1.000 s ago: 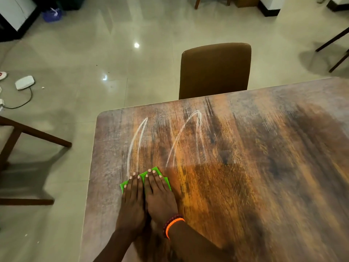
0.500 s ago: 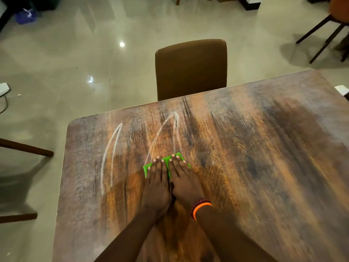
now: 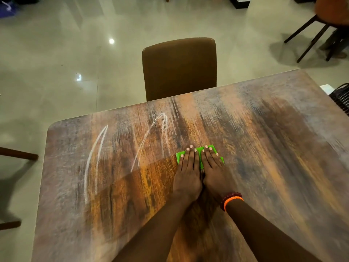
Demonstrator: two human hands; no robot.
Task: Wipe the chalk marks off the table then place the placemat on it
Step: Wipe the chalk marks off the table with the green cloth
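Two white chalk arches mark the wooden table [image 3: 264, 157]: a tall chalk arch [image 3: 94, 157] near the left edge and a second chalk arch [image 3: 151, 137] further right. A folded green cloth [image 3: 200, 151] lies flat on the table to the right of both. My left hand [image 3: 187, 173] and my right hand [image 3: 215, 174] press down on the cloth side by side, fingers stretched flat over it. Most of the cloth is hidden under my hands. No placemat is in view.
A brown padded chair [image 3: 179, 69] stands pushed against the table's far edge. Another chair [image 3: 324, 21] stands at the far right on the tiled floor. A dark ribbed object [image 3: 341, 99] pokes in at the right table edge. Wooden furniture legs [image 3: 17, 154] sit left.
Both hands slid the green cloth to the right across the table, from below the left chalk arch to past the right one. The lower ends of the arches look fainter.
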